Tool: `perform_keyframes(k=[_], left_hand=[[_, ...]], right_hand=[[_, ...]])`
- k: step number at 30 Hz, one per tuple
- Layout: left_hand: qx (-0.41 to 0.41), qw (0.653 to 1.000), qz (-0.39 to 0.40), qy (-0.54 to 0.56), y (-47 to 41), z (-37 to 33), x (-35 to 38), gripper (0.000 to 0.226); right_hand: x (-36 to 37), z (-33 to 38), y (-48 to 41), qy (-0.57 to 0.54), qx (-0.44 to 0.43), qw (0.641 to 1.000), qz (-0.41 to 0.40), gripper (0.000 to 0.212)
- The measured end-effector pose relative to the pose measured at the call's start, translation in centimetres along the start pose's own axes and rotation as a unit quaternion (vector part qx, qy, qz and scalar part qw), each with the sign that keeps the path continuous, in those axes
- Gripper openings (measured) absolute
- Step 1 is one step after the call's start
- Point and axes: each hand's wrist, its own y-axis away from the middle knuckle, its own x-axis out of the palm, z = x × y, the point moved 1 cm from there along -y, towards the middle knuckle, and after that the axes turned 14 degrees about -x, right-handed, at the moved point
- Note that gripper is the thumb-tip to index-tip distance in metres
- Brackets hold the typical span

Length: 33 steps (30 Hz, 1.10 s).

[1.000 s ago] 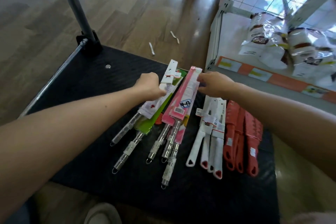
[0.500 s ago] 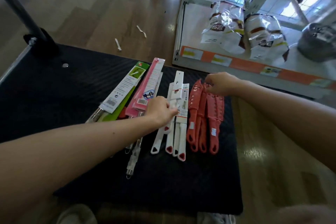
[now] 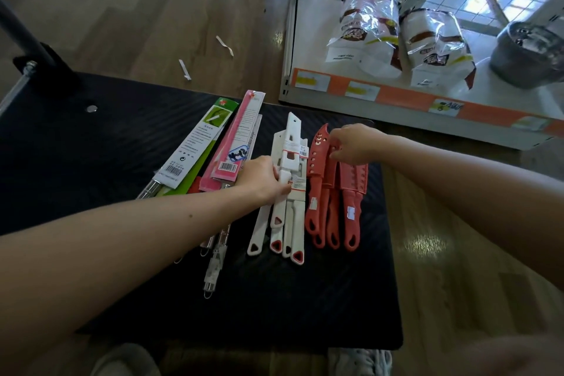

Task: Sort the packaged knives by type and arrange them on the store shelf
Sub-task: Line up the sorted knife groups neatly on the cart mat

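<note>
Lying within left fingers (image 3: pixel 275 174), white knife (image 3: pixel 290 145).

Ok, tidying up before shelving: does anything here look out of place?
Two paper scraps litter the wooden floor beyond the black cart. One white knife, gripped by the left hand, sticks out past its pile; nothing else stands out.

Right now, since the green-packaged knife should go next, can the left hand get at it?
Probably yes, once freed: the left hand grips a white knife, but the green-packaged knife lies uncovered to its left on the cart.
</note>
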Motion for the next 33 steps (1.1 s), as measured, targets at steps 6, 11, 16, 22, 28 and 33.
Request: perform_keyframes(k=[6,11,16,22,28,33], left_hand=[[-0.001,1.000,-0.008,-0.007,-0.3,-0.1,0.1,0.020],[0.030,0.999,-0.037,-0.019,-0.7,-0.3,0.3,0.021],[0.084,0.994,-0.049,-0.044,-0.6,-2.7,0.6,0.017],[0.074,0.996,-0.017,-0.053,-0.9,-5.3,2.2,0.026],[0.045,0.992,0.073,-0.096,-1.1,-5.7,3.1,0.027],[0.035,0.988,0.084,-0.122,-0.7,-5.6,3.2,0.029]], right_hand=[[-0.3,-0.9,0.2,-0.010,0.005,0.999,-0.031,0.038],[0.0,-1.9,1.4,-0.038,0.012,0.990,-0.132,0.024],[0.6,-3.0,3.0,-0.087,0.059,0.983,-0.152,0.024],[1.4,-3.6,3.6,-0.166,0.129,0.963,-0.171,0.028],[2.6,-3.0,4.5,-0.224,0.145,0.957,-0.113,0.032],[3.9,-2.0,5.1,-0.235,0.148,0.960,-0.022,0.033]])
